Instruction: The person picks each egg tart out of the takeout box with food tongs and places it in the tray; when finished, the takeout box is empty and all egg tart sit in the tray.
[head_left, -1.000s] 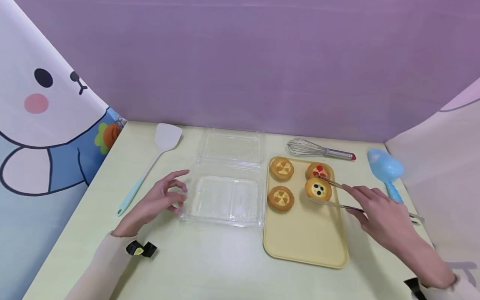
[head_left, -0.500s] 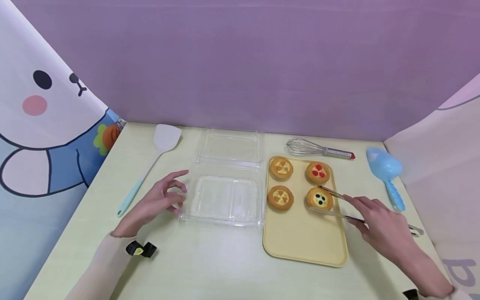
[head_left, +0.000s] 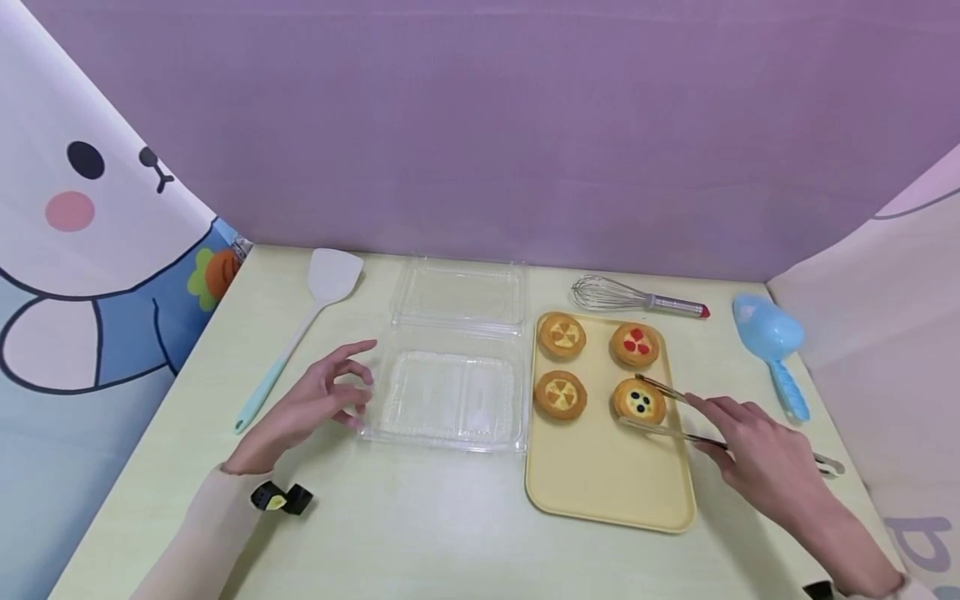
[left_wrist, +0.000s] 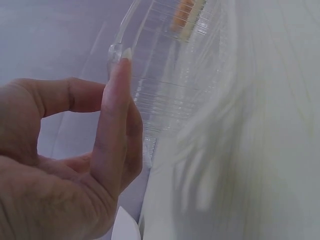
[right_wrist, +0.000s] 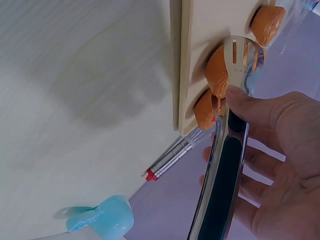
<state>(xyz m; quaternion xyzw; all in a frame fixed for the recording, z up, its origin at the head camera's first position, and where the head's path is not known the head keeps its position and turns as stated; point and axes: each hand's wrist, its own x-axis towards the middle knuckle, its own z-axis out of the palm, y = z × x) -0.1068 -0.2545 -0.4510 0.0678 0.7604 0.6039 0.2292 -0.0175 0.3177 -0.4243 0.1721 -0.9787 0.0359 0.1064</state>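
Observation:
My right hand (head_left: 772,458) grips metal tongs (right_wrist: 220,185) with dark handle grips. In the head view the tongs' two ends lie on either side of an egg tart with dark blue dots (head_left: 640,402), which sits on the yellow tray (head_left: 607,483). Behind it is a red-topped tart (head_left: 635,344). Two tarts with tan wedges, a rear one (head_left: 562,335) and a nearer one (head_left: 561,395), are on the tray's left side. My left hand (head_left: 322,396) has loosely bent fingers at the left rim of an opened clear plastic box (head_left: 450,400); whether they touch it I cannot tell.
A whisk (head_left: 637,297) lies behind the tray, and a blue scoop (head_left: 772,342) lies to its right. On the left is a white spatula (head_left: 333,275) with a mint handle. A purple cloth (head_left: 480,142) hangs behind the table.
My right hand and the tongs have moved slightly toward me, and the blue-dotted tart has come away from the red-topped one, down the tray. The left hand has stayed in place.

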